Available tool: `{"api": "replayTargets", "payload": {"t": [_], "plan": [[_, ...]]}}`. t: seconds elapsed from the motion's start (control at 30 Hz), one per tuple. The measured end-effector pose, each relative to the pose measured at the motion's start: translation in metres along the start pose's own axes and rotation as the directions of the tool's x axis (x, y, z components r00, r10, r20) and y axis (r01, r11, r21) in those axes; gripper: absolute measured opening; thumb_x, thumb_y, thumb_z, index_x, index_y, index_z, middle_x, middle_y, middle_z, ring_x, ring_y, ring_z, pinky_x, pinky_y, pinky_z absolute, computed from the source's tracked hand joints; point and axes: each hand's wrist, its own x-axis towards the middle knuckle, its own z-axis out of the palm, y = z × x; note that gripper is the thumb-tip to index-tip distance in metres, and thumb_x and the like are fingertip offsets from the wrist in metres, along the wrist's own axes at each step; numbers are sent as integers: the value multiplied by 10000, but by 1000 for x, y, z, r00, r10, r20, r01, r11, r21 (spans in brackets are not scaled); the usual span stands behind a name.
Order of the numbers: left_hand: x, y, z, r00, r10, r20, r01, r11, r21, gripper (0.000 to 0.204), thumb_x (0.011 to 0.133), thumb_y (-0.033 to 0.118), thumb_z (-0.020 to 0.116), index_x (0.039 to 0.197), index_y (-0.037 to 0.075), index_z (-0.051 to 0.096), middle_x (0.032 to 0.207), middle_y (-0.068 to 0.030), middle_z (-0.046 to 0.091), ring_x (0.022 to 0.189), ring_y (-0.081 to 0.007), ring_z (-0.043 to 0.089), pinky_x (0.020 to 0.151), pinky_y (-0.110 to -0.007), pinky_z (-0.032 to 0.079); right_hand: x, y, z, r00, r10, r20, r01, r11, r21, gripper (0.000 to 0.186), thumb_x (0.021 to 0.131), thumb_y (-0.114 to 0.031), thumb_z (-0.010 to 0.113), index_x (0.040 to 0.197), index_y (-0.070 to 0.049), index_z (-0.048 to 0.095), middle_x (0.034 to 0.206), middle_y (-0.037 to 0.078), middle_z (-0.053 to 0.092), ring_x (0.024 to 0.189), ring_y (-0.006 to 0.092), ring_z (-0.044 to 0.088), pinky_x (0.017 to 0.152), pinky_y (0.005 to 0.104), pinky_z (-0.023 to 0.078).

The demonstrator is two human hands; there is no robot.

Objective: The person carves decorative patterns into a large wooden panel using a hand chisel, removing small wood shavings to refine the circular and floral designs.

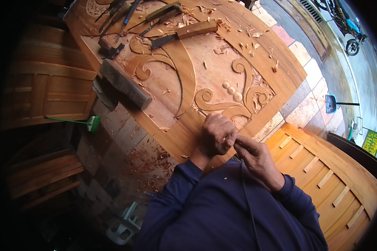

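Over the near corner of a carved wooden panel, my two hands meet close to my body. My left hand is closed in a fist, its knuckles upward. Against its thumb side, my right hand pinches with thumb and fingers. What either hand grips is hidden. Just beyond them lies a raised scroll carving with three round beads. A larger curved scroll runs to its left. Pale shavings are scattered over the wood.
A wooden block rests on the panel's left edge, near a small hammer. A wood-handled chisel and several other carving tools lie farther off. A slatted wooden panel stands right; a green broom is left.
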Motion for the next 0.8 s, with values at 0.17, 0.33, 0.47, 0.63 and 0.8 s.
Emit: {"api": "replayTargets", "payload": {"t": [0.17, 0.33, 0.47, 0.63, 0.8], "plan": [[-7, 1, -2, 998, -41, -37, 40, 998, -45, 362, 996, 282, 514, 697, 84, 563, 670, -104, 523, 691, -319, 544, 745, -428, 434, -4, 3, 12, 999, -50, -20, 48, 997, -56, 354, 1021, -66, 661, 1373, -33, 669, 1048, 234, 751, 971, 207, 741, 857, 341, 566], [-4, -3, -1, 991, -97, -96, 91, 994, -60, 387, 1022, 229, 473, 677, 71, 552, 660, -102, 527, 656, -316, 523, 715, -431, 410, 2, 6, 25, 983, -169, -66, 168, 986, -24, 367, 1025, -48, 645, 1391, -39, 654, 1042, 224, 751, 962, 223, 747, 849, 339, 564], [-11, 3, 5, 992, -65, -106, 59, 996, -60, 444, 1041, 248, 423, 653, 67, 537, 644, -88, 548, 632, -312, 518, 712, -430, 401, -2, 8, 23, 992, -117, -52, 117, 993, -5, 368, 1030, -45, 639, 1397, -45, 651, 1036, 227, 750, 988, 232, 754, 845, 340, 568], [-6, -1, 6, 974, -140, -179, 135, 990, -43, 490, 1065, 273, 371, 643, 78, 526, 619, -84, 533, 635, -299, 520, 734, -427, 406, 10, 18, 33, 990, -119, -69, 120, 993, 8, 352, 1060, -54, 621, 1406, 6, 639, 1087, 84, 752, 968, 102, 652, 838, 271, 534], [-21, 1, -8, 979, -21, -202, 29, 999, 35, 351, 1062, 271, 437, 802, 111, 610, 806, -80, 624, 789, -312, 612, 845, -463, 446, -5, -7, 26, 941, -338, 24, 315, 848, -425, 408, 988, -31, 654, 1391, -99, 674, 860, 185, 663, 761, 339, 692, 712, 404, 546]]}}
